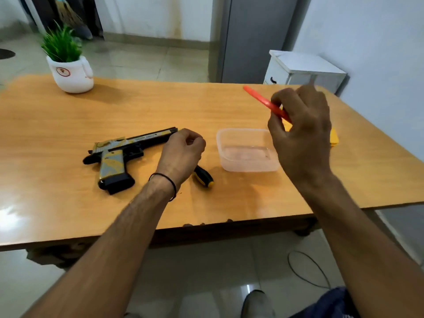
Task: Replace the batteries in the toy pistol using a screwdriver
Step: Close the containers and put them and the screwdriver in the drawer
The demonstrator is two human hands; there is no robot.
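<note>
Right hand pinches red lid above tub, for screws, we judge; left hand curled by pistol, contents unclear.

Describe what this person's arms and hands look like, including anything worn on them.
Both forearms are bare: no sleeves, no gloves. A thin black cord band circles the wrist of the left hand. The right hand and its wrist show no ring, watch or band.
</note>
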